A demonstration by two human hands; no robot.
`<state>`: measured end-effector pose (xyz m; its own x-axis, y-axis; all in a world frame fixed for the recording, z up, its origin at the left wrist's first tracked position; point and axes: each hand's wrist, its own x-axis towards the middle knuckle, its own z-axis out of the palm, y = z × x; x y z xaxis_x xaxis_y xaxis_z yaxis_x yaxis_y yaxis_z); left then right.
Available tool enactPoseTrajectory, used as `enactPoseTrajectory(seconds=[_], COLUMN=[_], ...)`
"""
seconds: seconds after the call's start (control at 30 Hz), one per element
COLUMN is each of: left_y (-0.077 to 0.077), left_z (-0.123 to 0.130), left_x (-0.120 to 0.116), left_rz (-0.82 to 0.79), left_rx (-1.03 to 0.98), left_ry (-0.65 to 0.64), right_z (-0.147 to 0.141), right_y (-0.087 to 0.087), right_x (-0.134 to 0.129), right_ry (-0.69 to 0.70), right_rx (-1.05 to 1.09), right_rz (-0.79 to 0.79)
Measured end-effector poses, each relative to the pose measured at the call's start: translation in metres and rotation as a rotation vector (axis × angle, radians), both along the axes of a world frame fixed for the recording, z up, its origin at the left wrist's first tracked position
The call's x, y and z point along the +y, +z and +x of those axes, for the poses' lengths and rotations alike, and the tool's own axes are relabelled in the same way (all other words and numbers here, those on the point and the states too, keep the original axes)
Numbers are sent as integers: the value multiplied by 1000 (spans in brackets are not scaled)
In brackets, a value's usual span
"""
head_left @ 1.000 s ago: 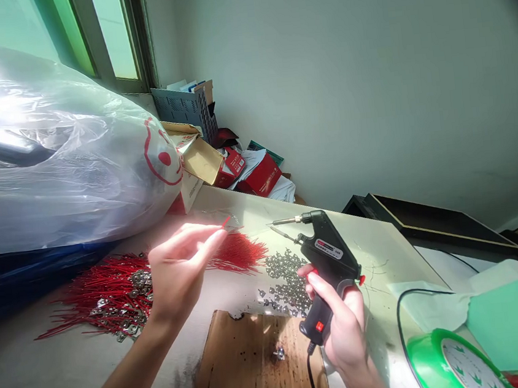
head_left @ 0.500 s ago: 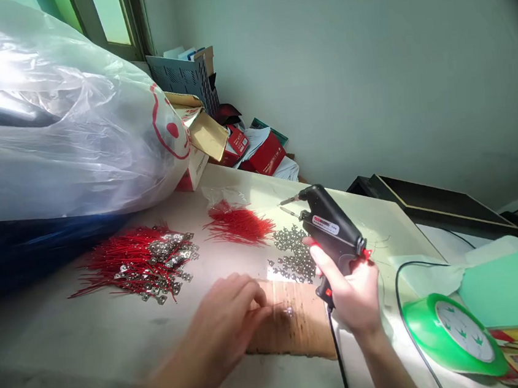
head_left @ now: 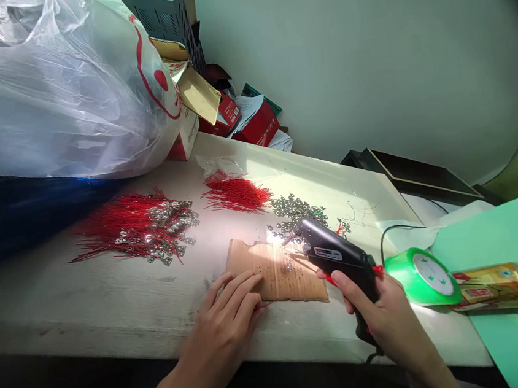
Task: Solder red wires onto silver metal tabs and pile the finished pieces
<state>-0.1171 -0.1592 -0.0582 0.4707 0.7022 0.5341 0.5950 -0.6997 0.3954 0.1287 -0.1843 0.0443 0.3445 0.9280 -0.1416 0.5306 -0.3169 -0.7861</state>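
My right hand (head_left: 377, 311) is wrapped around the handle of a black soldering gun (head_left: 337, 253) with red parts. The gun's metal tip and feed tube point left, over a piece of brown cardboard (head_left: 242, 257). A small shiny metal tab (head_left: 288, 267) lies on the cardboard, just below the tip. At the cardboard's lower left edge rests my left hand (head_left: 231, 308). A thin red wire (head_left: 268, 303) shows at its thumb and forefinger, which are closed together; the thumb is mostly hidden.
Left are red wires with metal tabs (head_left: 146, 227); behind are plain red wires (head_left: 238, 193) and loose metal tabs (head_left: 295, 208). A green tape roll (head_left: 401, 271) stands right. A large plastic bag (head_left: 93, 112) bulges at upper left, near boxes (head_left: 256, 123).
The soldering gun has come down from upright, its tip now over the cardboard. My left hand's fingers have lowered toward the cardboard's edge. The camera view has tilted down.
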Motion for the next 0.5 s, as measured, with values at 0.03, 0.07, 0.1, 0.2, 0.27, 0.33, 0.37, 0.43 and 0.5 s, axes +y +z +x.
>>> enactPoseTrajectory(seconds=[0.03, 0.07, 0.1, 0.2, 0.27, 0.33, 0.37, 0.43, 0.5], left_y=[-1, -1, -1, 0, 0, 0, 0, 0, 0], left_z=[0, 0, 0, 1, 1, 2, 2, 2, 2], left_x=[0, -1, -1, -1, 0, 0, 0, 0, 0], left_rz=[-6, -9, -11, -11, -12, -12, -15, -18, -16], left_rx=[5, 10, 14, 15, 10, 2, -2, -7, -9], left_ry=[0, -1, -1, 2, 2, 8, 11, 13, 10], right_z=[0, 0, 0, 1, 2, 3, 3, 3, 2], right_y=[-4, -8, -10, -14, -15, -16, -17, -19, -22], right_x=[-2, -3, -3, -1, 0, 0, -1, -2, -4], right_ry=[11, 26, 44, 71, 77, 84, 87, 86, 79], right_rx=[-19, -52, -90, -156, -159, -164, -173, -196, -213], right_rz=[2, 12, 31, 102, 134, 142, 142, 139, 131])
